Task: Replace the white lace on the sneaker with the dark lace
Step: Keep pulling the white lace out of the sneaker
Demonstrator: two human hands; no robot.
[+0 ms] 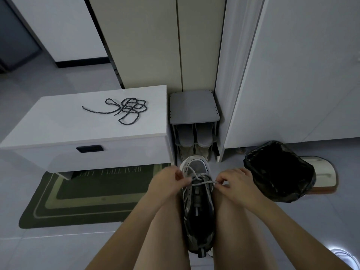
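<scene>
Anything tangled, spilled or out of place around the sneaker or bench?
Nothing spilled or damaged. The dark speckled rope lace lies in a tangled heap on the white drawer bench, away from the grey mesh sneaker, whose white lace the left hand and right hand pinch.

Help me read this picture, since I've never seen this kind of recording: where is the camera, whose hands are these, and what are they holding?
There is no machine here. The one picture comes from a camera worn on a person's head, looking down at their own bare arms and legs. The sneaker sits between the legs, toe pointing away. The left hand and the right hand each pinch the white lace, which is threaded near the toe. The dark lace lies loosely coiled on the white bench to the left, untouched. A bin lined with a black bag stands on the right.
</scene>
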